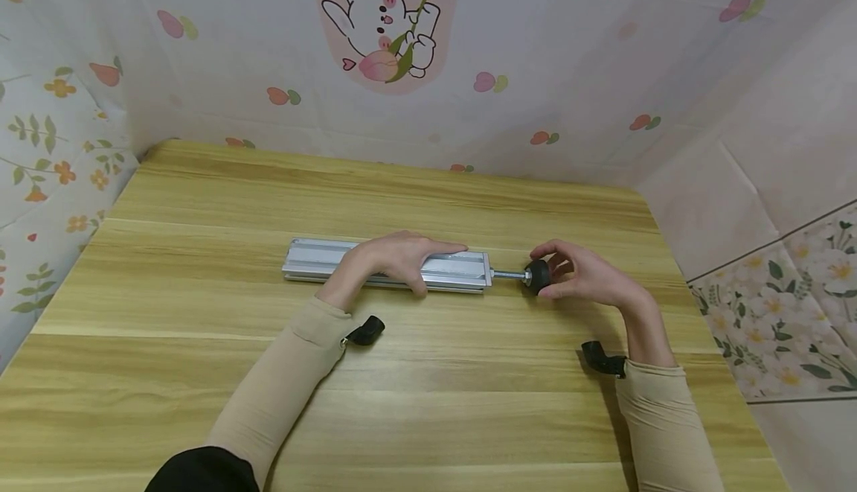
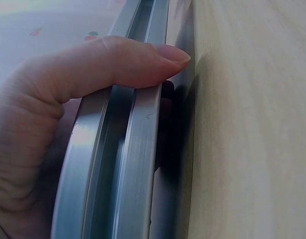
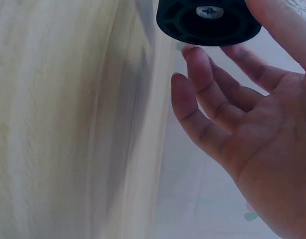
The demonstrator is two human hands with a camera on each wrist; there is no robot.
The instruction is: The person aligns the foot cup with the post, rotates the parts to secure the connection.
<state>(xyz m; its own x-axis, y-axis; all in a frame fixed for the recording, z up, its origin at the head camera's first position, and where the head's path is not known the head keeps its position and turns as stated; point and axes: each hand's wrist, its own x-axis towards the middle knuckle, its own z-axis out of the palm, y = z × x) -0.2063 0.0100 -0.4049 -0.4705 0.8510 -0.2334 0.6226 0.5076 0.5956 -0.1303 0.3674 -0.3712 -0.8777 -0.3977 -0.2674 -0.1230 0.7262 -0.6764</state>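
Observation:
A silver aluminium profile (image 1: 455, 272) with lengthwise grooves lies across the wooden table. My left hand (image 1: 396, 257) grips it around the middle; in the left wrist view, the thumb (image 2: 138, 64) presses over its grooved side. From the profile's right end a threaded rod (image 1: 510, 275) with nuts leads to a black levelling foot (image 1: 538, 277). My right hand (image 1: 582, 276) pinches this foot between thumb and finger. In the right wrist view, the foot's hollow underside (image 3: 208, 25) shows a screw end in its centre, while the other fingers (image 3: 200, 107) curl loosely below it.
The wood-grain table (image 1: 435, 403) reaches back to a white printed cloth (image 1: 569, 53). Floral sheeting stands at the left and right sides. Black wrist cameras are fixed to the left sleeve (image 1: 281, 380) and the right sleeve (image 1: 663, 425).

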